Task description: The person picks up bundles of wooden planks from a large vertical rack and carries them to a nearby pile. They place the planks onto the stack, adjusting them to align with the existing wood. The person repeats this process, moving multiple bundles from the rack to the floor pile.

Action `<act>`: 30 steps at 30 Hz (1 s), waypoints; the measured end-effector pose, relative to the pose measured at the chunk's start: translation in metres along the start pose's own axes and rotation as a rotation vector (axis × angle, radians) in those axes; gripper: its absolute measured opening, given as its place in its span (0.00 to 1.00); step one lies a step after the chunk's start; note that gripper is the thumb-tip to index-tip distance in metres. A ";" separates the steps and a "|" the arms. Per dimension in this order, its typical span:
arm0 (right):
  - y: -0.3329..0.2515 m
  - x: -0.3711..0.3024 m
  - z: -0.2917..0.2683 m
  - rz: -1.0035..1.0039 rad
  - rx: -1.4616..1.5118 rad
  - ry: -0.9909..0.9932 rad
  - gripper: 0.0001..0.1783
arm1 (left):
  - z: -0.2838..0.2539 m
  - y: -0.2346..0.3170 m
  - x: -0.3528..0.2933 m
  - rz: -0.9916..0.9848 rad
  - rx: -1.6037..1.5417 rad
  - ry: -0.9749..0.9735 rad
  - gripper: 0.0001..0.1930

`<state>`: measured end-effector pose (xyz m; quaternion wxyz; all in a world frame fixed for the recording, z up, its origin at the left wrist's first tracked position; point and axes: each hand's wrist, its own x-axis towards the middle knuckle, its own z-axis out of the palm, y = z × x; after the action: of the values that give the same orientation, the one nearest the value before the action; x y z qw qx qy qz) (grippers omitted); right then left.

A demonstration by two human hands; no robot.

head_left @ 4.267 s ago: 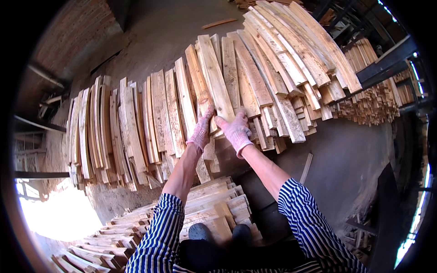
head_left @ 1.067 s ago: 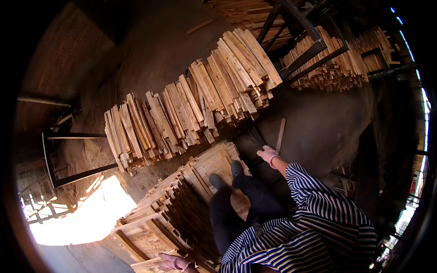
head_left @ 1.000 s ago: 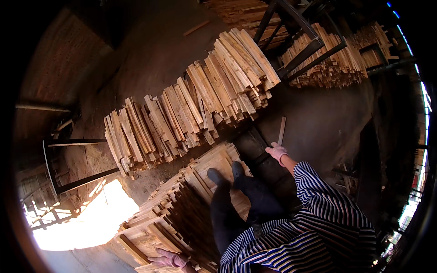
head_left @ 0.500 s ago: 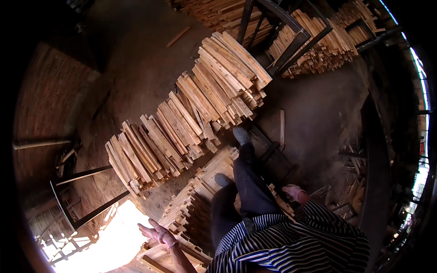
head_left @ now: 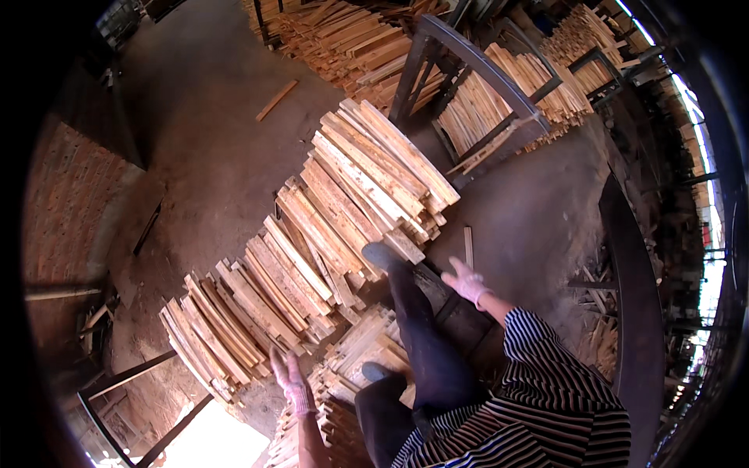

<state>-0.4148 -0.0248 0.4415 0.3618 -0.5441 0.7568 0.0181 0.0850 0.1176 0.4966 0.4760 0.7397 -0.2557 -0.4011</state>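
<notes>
My left hand (head_left: 292,382), in a pale pinkish glove, is open beside the near edge of a long stack of rough wooden slats (head_left: 300,253). It holds nothing, and whether its fingertips touch the slats I cannot tell. My right hand (head_left: 466,282), gloved alike, is stretched out with fingers spread, to the right of the stack and apart from it. One of my shoes (head_left: 380,256) is at the stack's near edge. The other shoe (head_left: 377,372) rests on a lower pile of slats (head_left: 343,360) between the long stack and me.
A dark metal frame (head_left: 476,58) stands at the far right, with more piled slats (head_left: 476,117) behind it. Another wood pile (head_left: 351,43) lies at the back. A loose slat (head_left: 277,100) is on the dirt floor. A brick wall (head_left: 70,203) rises at left; a metal frame (head_left: 148,374) stands lower left.
My right hand has swung forward and up from beside my hip. My left hand has moved forward and right to the stack. One foot has shifted leftward, and the view has tilted.
</notes>
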 end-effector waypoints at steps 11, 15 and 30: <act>-0.109 0.376 -0.100 0.067 0.093 0.406 0.46 | 0.348 -0.056 0.226 -0.274 -0.277 -0.659 0.41; -0.086 0.399 -0.072 0.150 0.101 0.035 0.45 | 0.464 -0.053 0.253 -0.377 -0.398 -0.728 0.51; -0.147 0.335 -0.018 0.016 -0.191 -0.074 0.68 | 0.533 -0.058 0.294 -0.706 -0.446 -0.563 0.82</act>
<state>-0.3501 -0.3642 0.3188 0.3362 -0.5688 0.7421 0.1131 -0.2002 -0.3479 0.2212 0.3701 0.5244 -0.0165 -0.7666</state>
